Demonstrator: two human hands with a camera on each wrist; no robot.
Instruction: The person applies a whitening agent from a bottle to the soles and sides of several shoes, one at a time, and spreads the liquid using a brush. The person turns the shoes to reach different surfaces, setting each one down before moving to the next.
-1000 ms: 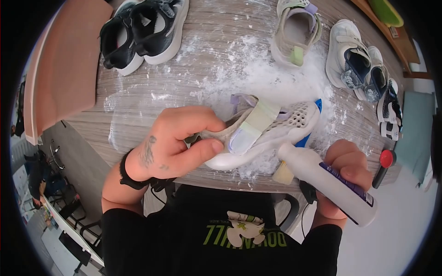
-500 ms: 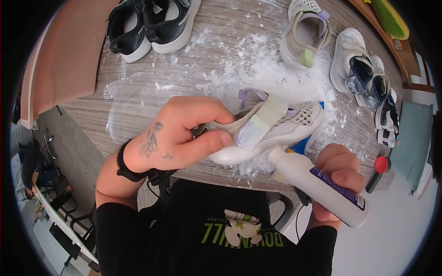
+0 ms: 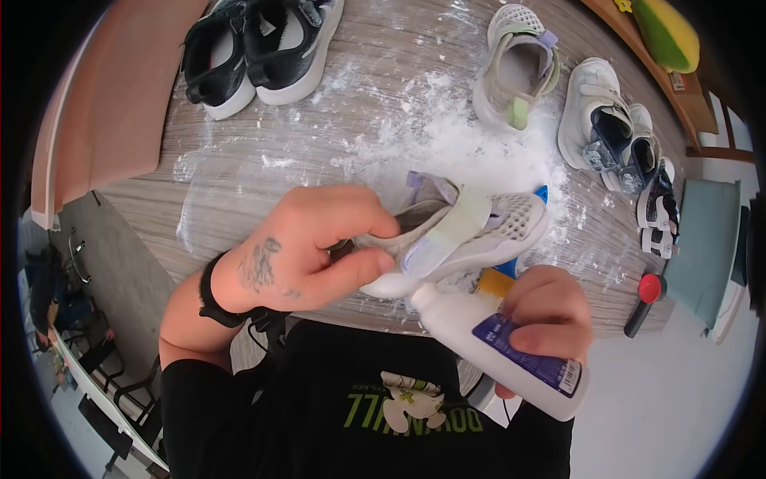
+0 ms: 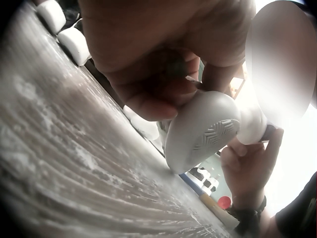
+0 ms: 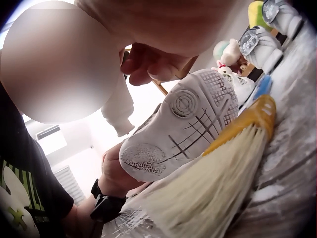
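Note:
In the head view my left hand [image 3: 307,247] pinches the heel collar of a light shoe [image 3: 479,227] with a pale green strap, tilted above the powdered table. My right hand [image 3: 550,311] grips a white bottle [image 3: 495,343] with a purple label, its narrow end beside the shoe's sole. Under the shoe lies a brush [image 3: 496,281] with a blue and yellow handle. The right wrist view shows the patterned sole [image 5: 183,124] and the brush's pale bristles [image 5: 203,183]. In the left wrist view the white heel [image 4: 203,131] hangs below my left hand's fingers.
White powder [image 3: 455,128] covers the table's middle. A matching light shoe [image 3: 519,76] stands at the back, a black pair [image 3: 263,56] at back left, and several shoes [image 3: 594,116] along the right. A red scoop [image 3: 650,289] lies at the right edge; a pink panel [image 3: 120,104] stands left.
My right hand has carried the bottle leftward, so its narrow end is now nearer the heel half of the shoe. More of the brush's yellow part shows. My left hand keeps its hold.

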